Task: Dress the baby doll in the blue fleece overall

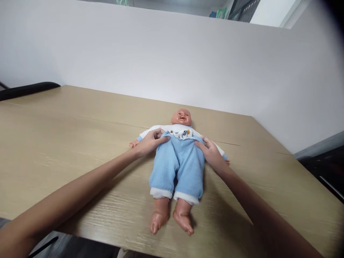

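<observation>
A baby doll [181,117] lies on its back on the wooden table [67,136], feet towards me. It wears a white shirt [180,131] and light blue trousers [177,166] with white cuffs. My left hand [150,142] pinches the trousers' waistband at the doll's left-hand side in view. My right hand [211,150] grips the waistband on the other side, fingers closed on the cloth. The doll's bare feet [172,218] point at the table's near edge.
A white partition wall [172,57] stands behind the table. A dark chair back [27,89] shows at the far left edge. The table's right edge drops off to a dark floor area [325,172].
</observation>
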